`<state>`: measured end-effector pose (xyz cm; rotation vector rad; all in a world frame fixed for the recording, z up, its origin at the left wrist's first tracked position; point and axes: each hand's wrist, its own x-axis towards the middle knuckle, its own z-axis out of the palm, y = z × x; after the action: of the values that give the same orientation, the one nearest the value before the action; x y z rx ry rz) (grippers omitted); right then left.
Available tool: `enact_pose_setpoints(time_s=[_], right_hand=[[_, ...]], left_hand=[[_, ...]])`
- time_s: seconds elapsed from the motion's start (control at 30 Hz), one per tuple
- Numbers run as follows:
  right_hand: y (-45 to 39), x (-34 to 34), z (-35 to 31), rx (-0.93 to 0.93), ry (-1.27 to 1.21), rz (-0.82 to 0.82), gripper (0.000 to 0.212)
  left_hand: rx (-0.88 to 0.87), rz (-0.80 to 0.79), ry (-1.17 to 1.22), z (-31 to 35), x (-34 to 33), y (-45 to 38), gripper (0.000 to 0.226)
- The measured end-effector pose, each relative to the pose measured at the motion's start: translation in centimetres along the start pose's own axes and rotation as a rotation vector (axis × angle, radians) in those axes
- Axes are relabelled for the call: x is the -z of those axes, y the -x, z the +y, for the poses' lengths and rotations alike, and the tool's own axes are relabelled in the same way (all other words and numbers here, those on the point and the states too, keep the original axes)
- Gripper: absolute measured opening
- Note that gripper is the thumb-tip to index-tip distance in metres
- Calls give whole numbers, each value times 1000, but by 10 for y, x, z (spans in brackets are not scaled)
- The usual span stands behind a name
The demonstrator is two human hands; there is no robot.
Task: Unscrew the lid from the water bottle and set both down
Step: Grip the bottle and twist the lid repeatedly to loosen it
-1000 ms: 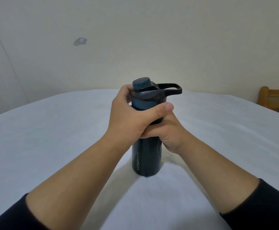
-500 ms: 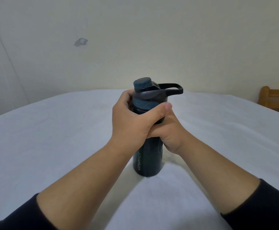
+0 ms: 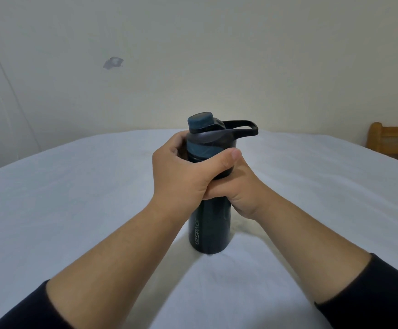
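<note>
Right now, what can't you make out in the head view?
- Lid thread seam: covered by the left hand, so how far it is unscrewed cannot be told.
- Right hand fingers: hidden behind the water bottle and the left hand.
- Bottle contents: dark body, level not visible.
- Wooden furniture: cut off by the right edge.

Your tall, dark teal plastic water bottle [image 3: 208, 230] stands upright on the white sheet, with pale lettering running up its side. Its lid [image 3: 208, 136] is still seated on the neck: a blue-green cap under a black collar, whose loop handle sticks out to your right.
</note>
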<state>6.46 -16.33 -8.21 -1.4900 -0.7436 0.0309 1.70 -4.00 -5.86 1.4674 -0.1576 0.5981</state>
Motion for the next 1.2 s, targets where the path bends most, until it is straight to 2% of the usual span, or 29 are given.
enact_pose_setpoints(time_s=[0.2, 0.33, 0.5, 0.8, 0.97, 1.1, 1.2], right_hand=[[0, 0, -1, -17, -3, -3, 55], [0, 0, -2, -26, -9, -4, 55], [-1, 0, -3, -41, 0, -4, 52], [1, 1, -4, -67, 40, 23, 50], [1, 2, -3, -56, 42, 19, 48], [1, 1, -2, -66, 37, 5, 38], [1, 2, -1, -65, 43, 6, 34]], left_hand=[[-10, -21, 36, 2, 0, 1, 46], [-15, -49, 45, 1, 0, 2, 31], [-34, -84, 27, 3, 4, -2, 39], [-10, -145, 7, 7, 9, -6, 38], [-5, -143, -53, 9, 5, -4, 27], [-11, -202, -104, 13, 3, -5, 49], [26, -217, -80, 13, 4, -8, 46]])
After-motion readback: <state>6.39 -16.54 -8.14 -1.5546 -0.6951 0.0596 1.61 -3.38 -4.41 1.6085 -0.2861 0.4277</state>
